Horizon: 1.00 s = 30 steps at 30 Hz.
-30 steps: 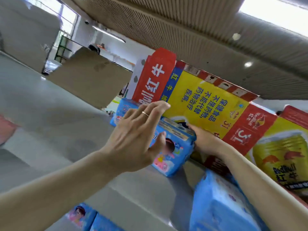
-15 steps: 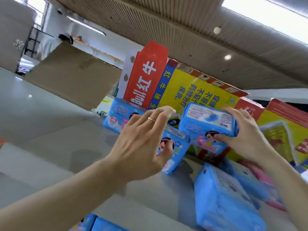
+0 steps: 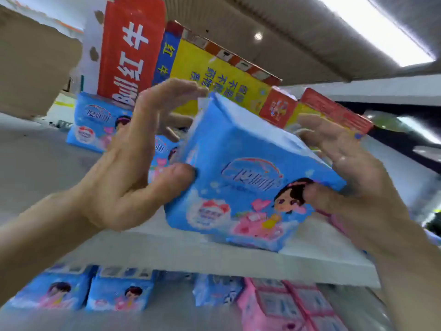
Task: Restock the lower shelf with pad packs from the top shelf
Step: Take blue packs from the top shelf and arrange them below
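A blue pad pack [image 3: 238, 163] with a cartoon girl on it is tilted above the front of the white top shelf [image 3: 214, 256]. My right hand [image 3: 346, 163] grips its right end, thumb on the front and fingers behind. My left hand [image 3: 133, 168] holds its left end, with the thumb on the front face and the fingers arched over the top corner. More blue packs [image 3: 95, 123] lie further back on the top shelf. On the lower shelf stand blue packs [image 3: 119, 295] and pink packs [image 3: 286, 304].
Red and yellow drink cartons [image 3: 128, 51] stand along the back of the top shelf, right behind the packs. A brown cardboard box [image 3: 31, 68] sits at the far left. The ceiling is close overhead.
My right hand has brought the blue pack forward and down off the shelf. My left hand left the other pack and came onto this one. The view tipped down, showing the lower shelf.
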Each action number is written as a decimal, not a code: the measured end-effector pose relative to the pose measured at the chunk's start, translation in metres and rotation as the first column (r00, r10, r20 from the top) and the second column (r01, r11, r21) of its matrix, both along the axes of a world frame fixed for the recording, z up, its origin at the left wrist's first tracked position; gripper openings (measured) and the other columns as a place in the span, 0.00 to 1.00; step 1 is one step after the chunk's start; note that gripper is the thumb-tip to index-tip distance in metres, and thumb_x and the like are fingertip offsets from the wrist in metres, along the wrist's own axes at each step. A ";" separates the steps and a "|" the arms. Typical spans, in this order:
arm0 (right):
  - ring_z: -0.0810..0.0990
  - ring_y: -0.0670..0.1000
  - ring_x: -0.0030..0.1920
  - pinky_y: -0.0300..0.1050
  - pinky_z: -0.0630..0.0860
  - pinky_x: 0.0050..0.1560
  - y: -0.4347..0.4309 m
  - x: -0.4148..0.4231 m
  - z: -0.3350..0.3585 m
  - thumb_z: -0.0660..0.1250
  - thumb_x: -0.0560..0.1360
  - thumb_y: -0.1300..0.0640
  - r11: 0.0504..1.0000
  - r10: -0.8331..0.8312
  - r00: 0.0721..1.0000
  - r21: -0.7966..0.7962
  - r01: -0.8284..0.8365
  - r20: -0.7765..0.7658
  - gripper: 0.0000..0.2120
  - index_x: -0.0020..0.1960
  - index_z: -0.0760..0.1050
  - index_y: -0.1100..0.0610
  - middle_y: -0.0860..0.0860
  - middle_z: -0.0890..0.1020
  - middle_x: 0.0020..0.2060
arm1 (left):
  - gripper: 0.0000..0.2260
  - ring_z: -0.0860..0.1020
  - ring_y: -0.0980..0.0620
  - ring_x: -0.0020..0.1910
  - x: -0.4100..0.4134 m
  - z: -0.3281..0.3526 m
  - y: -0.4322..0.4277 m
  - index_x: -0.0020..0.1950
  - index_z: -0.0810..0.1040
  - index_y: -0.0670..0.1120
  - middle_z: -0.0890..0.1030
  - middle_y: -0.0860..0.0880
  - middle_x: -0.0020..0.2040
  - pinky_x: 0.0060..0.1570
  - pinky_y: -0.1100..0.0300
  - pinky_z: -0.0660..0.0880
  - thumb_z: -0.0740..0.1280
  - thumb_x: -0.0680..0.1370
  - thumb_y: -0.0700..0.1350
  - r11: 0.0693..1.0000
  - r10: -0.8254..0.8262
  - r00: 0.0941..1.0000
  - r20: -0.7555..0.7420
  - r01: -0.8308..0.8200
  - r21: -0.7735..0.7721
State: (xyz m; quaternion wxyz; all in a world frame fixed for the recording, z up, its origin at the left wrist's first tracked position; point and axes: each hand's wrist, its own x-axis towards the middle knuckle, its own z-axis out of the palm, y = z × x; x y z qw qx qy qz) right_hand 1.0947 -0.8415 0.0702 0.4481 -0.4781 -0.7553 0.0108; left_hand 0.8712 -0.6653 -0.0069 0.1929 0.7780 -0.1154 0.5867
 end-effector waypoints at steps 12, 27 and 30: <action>0.75 0.43 0.62 0.57 0.73 0.65 -0.008 -0.015 -0.037 0.71 0.69 0.33 0.963 -0.233 0.970 0.125 0.239 -0.066 0.37 0.71 0.67 0.51 0.44 0.75 0.63 | 0.29 0.73 0.48 0.44 0.005 -0.010 -0.068 0.69 0.51 0.26 0.71 0.40 0.58 0.44 0.52 0.75 0.61 0.79 0.42 0.987 -0.012 0.982 0.189 0.042 -0.155; 0.57 0.48 0.79 0.49 0.58 0.78 -0.073 -0.008 -0.151 0.64 0.80 0.47 0.982 -0.160 0.984 0.089 0.167 -0.080 0.29 0.77 0.63 0.57 0.50 0.63 0.78 | 0.11 0.81 0.62 0.51 0.013 -0.073 -0.175 0.63 0.63 0.53 0.82 0.63 0.51 0.49 0.64 0.78 0.58 0.81 0.47 0.800 0.252 0.875 0.415 0.053 -0.598; 0.57 0.48 0.79 0.51 0.57 0.77 -0.069 -0.011 -0.140 0.62 0.81 0.46 0.973 -0.208 0.975 -0.084 0.214 0.079 0.29 0.78 0.61 0.53 0.50 0.64 0.78 | 0.10 0.81 0.60 0.49 0.016 -0.079 -0.197 0.61 0.64 0.53 0.82 0.62 0.49 0.46 0.62 0.79 0.60 0.81 0.48 0.775 0.275 0.863 0.423 0.061 -0.629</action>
